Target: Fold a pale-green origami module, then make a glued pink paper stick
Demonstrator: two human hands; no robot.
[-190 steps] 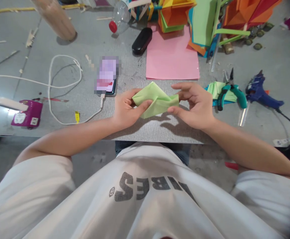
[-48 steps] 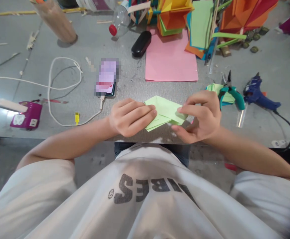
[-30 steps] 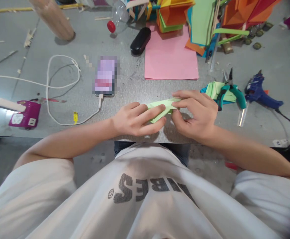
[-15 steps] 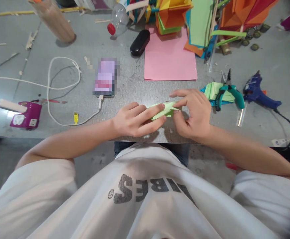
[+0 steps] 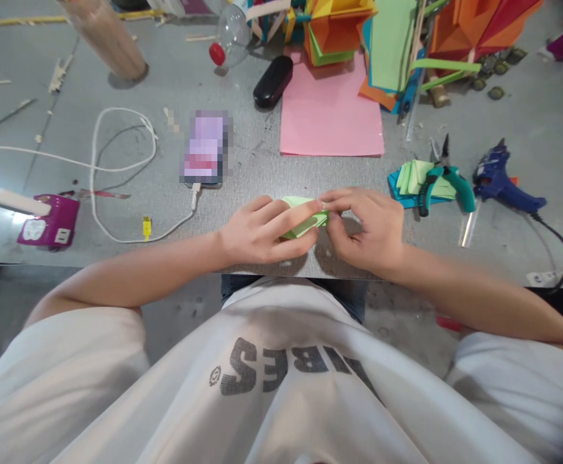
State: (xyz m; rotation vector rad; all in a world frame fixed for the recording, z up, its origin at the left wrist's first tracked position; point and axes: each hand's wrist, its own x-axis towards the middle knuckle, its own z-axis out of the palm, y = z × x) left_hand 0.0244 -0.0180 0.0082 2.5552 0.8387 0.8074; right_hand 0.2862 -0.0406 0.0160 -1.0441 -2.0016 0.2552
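A light green piece of folded paper (image 5: 305, 222) lies near the table's front edge, partly covered by my fingers. My left hand (image 5: 266, 232) presses on it from the left, with the index finger across its top and the thumb along its near side. At the paper's right end, my right hand (image 5: 365, 225) pinches the edge between thumb and fingers. The fingertips of both hands almost meet there. Beyond my right hand sits a pile of folded green and blue papers (image 5: 411, 180), with teal-handled pliers (image 5: 448, 183) resting on it.
Pink paper sheets (image 5: 332, 122) lie ahead, with a black case (image 5: 273, 82) beside them. A phone (image 5: 206, 148) on a white cable (image 5: 165, 238) is at left. A blue glue gun (image 5: 503, 180) lies at right. Colourful paper shapes (image 5: 339, 26) and a plastic bottle (image 5: 233, 35) stand behind.
My right hand has moved a little left, its fingers closing on the paper's right end. The paper's pointed right tip has folded in. My left hand stays nearly in place.
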